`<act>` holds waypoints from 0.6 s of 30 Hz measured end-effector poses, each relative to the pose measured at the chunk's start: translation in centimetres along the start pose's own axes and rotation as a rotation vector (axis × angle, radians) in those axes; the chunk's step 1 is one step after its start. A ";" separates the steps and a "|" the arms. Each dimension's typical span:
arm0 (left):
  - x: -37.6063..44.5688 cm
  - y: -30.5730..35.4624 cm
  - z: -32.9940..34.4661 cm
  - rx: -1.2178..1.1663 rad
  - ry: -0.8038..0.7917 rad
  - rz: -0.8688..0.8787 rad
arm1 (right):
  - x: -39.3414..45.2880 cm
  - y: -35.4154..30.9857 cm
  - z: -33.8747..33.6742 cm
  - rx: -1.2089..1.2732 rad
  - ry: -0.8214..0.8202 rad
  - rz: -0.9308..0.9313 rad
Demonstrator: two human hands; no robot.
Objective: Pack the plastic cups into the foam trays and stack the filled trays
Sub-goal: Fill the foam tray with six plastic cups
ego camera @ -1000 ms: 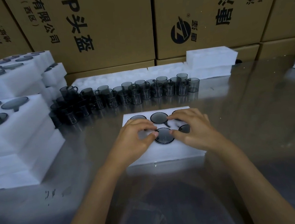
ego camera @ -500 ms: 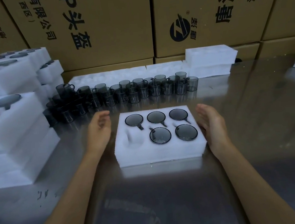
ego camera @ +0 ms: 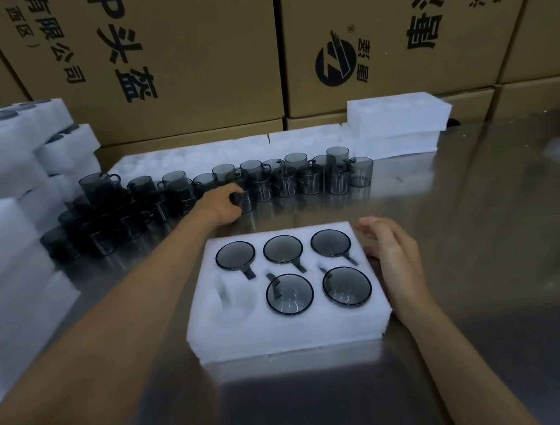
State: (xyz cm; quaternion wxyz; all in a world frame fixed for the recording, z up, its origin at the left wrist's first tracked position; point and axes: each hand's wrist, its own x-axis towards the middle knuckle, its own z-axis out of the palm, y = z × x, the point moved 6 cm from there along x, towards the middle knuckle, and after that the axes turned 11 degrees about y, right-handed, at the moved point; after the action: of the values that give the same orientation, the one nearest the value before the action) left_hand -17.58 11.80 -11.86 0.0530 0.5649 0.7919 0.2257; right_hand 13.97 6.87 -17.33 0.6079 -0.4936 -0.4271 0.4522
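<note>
Left hand (ego camera: 224,204) has left the tray (ego camera: 284,330), now grips a cup (ego camera: 244,200) in the row; right hand (ego camera: 399,263) stays open beside tray.

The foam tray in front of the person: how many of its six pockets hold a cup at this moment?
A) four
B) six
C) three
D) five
D: the foam tray shows three cups in its far row and two in its near row, and only the near-left pocket is bare white foam.

White foam tray (ego camera: 282,334) with five smoky cups (ego camera: 290,298), front-left pocket empty.
</note>
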 end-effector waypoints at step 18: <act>-8.2 -0.5 -6.9 -0.346 0.295 0.081 | -1.6 -1.4 -0.9 -0.005 0.036 0.028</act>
State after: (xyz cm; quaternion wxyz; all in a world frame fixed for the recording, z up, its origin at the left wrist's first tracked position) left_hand -17.46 2.03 -7.31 0.0238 0.5399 0.7171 0.4401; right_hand 14.62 4.96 -16.17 0.6077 -0.5091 -0.4104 0.4507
